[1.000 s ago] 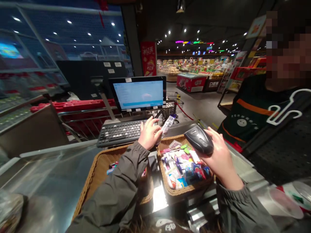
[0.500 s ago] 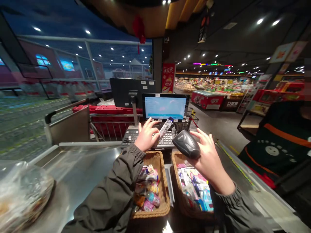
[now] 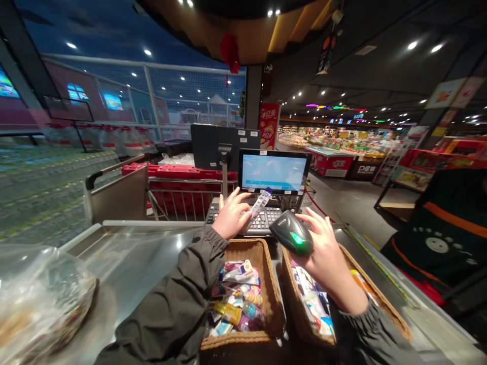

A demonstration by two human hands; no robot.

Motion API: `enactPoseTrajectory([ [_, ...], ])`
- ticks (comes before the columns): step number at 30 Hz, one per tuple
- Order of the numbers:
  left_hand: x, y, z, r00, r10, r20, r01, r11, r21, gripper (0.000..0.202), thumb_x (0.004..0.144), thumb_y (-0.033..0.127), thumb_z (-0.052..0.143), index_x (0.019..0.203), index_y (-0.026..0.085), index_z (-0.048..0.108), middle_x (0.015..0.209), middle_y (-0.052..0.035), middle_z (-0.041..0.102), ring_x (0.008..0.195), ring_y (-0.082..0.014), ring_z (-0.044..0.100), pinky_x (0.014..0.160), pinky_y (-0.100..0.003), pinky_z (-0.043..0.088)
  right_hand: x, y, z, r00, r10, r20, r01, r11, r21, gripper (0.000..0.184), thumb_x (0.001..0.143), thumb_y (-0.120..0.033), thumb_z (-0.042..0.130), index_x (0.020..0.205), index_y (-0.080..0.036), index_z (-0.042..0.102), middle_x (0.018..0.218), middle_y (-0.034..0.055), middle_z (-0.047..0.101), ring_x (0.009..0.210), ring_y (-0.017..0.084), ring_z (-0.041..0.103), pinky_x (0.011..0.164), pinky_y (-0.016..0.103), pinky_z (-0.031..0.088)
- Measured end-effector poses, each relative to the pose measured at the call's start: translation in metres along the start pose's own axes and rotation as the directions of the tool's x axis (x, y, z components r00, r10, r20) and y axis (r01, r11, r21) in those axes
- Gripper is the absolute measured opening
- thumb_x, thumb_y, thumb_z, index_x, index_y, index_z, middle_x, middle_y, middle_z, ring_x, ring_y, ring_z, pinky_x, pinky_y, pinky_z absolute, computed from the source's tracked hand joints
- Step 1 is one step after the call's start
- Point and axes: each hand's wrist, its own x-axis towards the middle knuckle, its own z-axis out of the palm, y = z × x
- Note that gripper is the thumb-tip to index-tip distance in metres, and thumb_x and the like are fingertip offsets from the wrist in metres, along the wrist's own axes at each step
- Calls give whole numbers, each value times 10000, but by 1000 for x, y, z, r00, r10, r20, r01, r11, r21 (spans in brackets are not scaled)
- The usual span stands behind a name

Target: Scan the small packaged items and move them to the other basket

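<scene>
My left hand pinches a slim white packet with a dark blue end between thumb and fingers. The packet tilts up to the right in front of the keyboard and the lit screen. In my right hand is a black barcode scanner, its head pointing left towards the packet; a green light glows on its top. Beneath my hands are two wicker baskets, the left basket and the right basket, both filled with small colourful packets. My right forearm covers part of the right basket.
A clear plastic bag with contents I cannot make out lies on the metal counter at left. Behind the screen stand a second monitor and a metal trolley. A person in a dark apron is at right.
The scanner's green light has come on. The whole view has shifted, so screen and baskets appear further right. Both hands keep hold of the packet and the scanner, nearly unmoved.
</scene>
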Motion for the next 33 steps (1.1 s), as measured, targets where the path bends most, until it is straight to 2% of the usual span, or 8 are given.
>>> enactPoseTrajectory([
  [6, -9, -20, 2, 999, -9, 48, 8, 1000, 9, 219, 932, 303, 509, 818, 224, 678, 1417, -38, 558, 1452, -312, 302, 1120, -737, 113, -2, -18, 4, 999, 32, 28, -32, 999, 8, 396, 814, -348, 608, 1181, -201, 615, 1299, 161, 588, 1381, 413, 386, 1082, 751, 236],
  [10, -23, -41, 21, 976, -31, 217, 24, 999, 38, 231, 940, 307, 497, 857, 234, 700, 1376, -48, 593, 1431, -312, 337, 1113, -735, 119, -13, -21, 8, 995, 90, 34, -90, 996, -1, 350, 804, -356, 610, 1117, -201, 636, 1284, 163, 601, 1351, 417, 426, 1069, 735, 266],
  [12, -35, -53, 36, 937, -45, 345, 21, 997, 71, 235, 935, 307, 496, 867, 239, 710, 1358, -52, 607, 1423, -320, 345, 1100, -747, 109, -21, -22, 11, 992, 120, 48, -121, 993, 0, 354, 796, -368, 618, 1108, -203, 640, 1282, 164, 603, 1346, 416, 432, 1069, 722, 278],
  [16, -65, -70, 73, 807, -62, 588, -11, 993, 119, 187, 884, 273, 540, 851, 263, 724, 1242, -45, 679, 1358, -311, 433, 1076, -761, 113, -33, -24, 15, 978, 182, 97, -182, 983, -10, 354, 799, -378, 614, 1105, -203, 645, 1306, 168, 592, 1348, 417, 427, 1067, 722, 277],
  [20, -87, -73, 99, 736, -39, 676, -50, 993, 111, 68, 777, 219, 655, 756, 246, 714, 1117, -47, 724, 1289, -312, 520, 1078, -745, 170, -41, -25, 16, 971, 210, 117, -210, 978, -15, 356, 794, -365, 614, 1104, -194, 649, 1300, 168, 595, 1347, 406, 430, 1072, 694, 301],
  [24, -83, -62, 103, 793, -7, 610, -89, 988, 127, 117, 823, 235, 628, 897, 217, 717, 1356, -134, 591, 1417, -367, 364, 1096, -753, 88, -51, -12, 2, 957, 277, 90, -271, 960, -67, 385, 793, -393, 626, 1129, -205, 639, 1307, 157, 594, 1349, 412, 426, 1080, 711, 267],
  [28, -58, -32, 98, 855, 155, 495, -187, 982, 15, 198, 863, 334, 629, 1022, 231, 688, 1473, -132, 490, 1448, -348, 317, 1127, -723, 114, -66, 12, -25, 923, 385, -15, -383, 912, -149, 413, 783, -410, 645, 1141, -205, 633, 1304, 158, 592, 1350, 406, 427, 1109, 681, 256],
  [33, -32, 25, 117, 795, 319, 517, -319, 943, -92, 213, 883, 382, 626, 1031, 240, 681, 1485, -110, 483, 1459, -336, 298, 1129, -722, 142, -86, 37, -55, 899, 415, -139, -436, 875, -210, 373, 795, -427, 641, 1087, -196, 646, 1276, 156, 604, 1332, 403, 453, 1118, 659, 261],
])
